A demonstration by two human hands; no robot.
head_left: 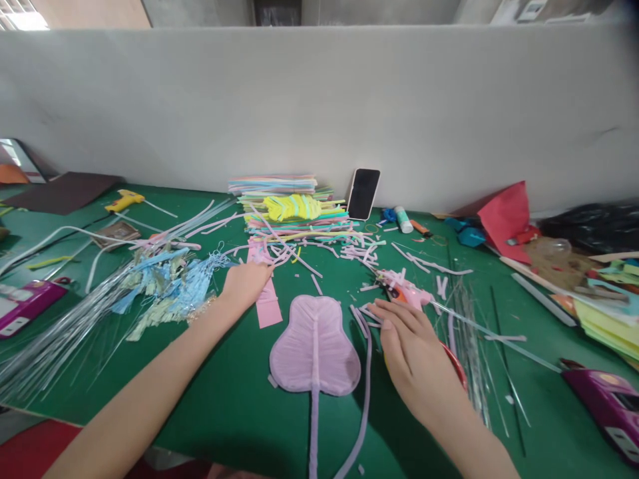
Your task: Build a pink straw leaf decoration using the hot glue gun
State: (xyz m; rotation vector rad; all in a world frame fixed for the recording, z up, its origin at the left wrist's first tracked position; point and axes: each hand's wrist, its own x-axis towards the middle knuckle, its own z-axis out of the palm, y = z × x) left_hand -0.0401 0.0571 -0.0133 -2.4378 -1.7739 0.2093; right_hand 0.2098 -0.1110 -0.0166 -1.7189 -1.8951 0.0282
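A lilac leaf-shaped piece [314,346] made of fuzzy pipe cleaners lies flat on the table, its stem [313,432] running toward me. My left hand [247,285] reaches over a pink paper strip [268,306], fingers curled closed at a heap of lilac pipe cleaners [284,251]; what they hold is hidden. Palm down to the right, my right hand [412,352] has its fingers stretched out, close to some short lilac pieces [362,319]. Beside the leaf curves a long lilac pipe cleaner [367,392]. A pink glue gun [407,289] lies just beyond my right hand.
Stacked colored pipe cleaners [299,226] and a leaning phone [363,193] stand by the partition [319,100]. Blue tassels [200,279] and clear thin rods [60,339] lie left. A yellow glue gun [124,201], a purple power strip [606,412] and red paper [506,223] sit farther out.
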